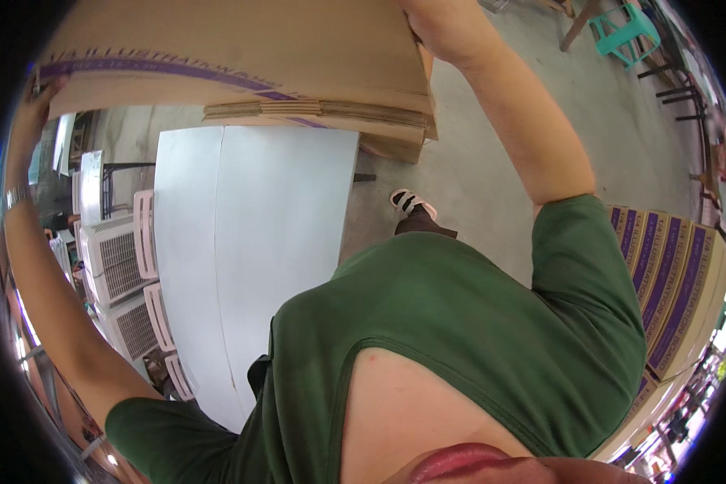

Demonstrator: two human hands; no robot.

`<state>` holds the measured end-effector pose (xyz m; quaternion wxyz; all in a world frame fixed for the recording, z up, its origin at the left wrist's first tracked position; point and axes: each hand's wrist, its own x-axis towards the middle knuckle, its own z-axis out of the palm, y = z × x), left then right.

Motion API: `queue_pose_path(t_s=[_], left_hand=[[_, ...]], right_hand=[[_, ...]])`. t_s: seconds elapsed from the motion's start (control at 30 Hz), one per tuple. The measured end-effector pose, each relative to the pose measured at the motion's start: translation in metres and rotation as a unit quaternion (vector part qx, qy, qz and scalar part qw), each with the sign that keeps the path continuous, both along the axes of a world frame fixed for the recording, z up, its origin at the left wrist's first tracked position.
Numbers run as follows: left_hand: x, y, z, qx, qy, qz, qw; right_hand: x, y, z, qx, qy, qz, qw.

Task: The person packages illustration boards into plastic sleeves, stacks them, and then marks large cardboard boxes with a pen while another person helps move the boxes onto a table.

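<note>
A large brown flattened cardboard box [242,48] with a purple printed band spans the top of the head view. My left hand [39,103] grips its left edge, arm stretched far out. At its right edge is my right hand [444,32], bent around the cardboard, with its fingertips mostly hidden. Under the raised sheet, a stack of folded cardboard [323,114] lies at the far end of a white table [258,210]. The stack's right side overhangs the table corner.
Pale pink chairs [155,315] and white louvred units [121,262] line the table's left side. Cartons with purple stripes [669,274] are piled at my right. A green plastic stool [627,36] stands far right on the grey floor [492,153].
</note>
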<state>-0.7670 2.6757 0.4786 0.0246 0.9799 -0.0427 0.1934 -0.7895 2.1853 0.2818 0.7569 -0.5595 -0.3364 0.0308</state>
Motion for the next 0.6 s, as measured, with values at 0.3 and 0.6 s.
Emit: queue_pose_path(t_s=[0.3,0.6], left_hand=[[-0.018,0.037,0.019,0.011,0.075,0.096,0.992],[-0.034,-0.002,0.007,0.097,0.069,0.098,0.988]], right_hand=[[-0.02,-0.088,-0.394,-0.202,0.436,-0.407,0.777],[-0.06,-0.048,-0.384,-0.298,0.188,-0.329,0.876]])
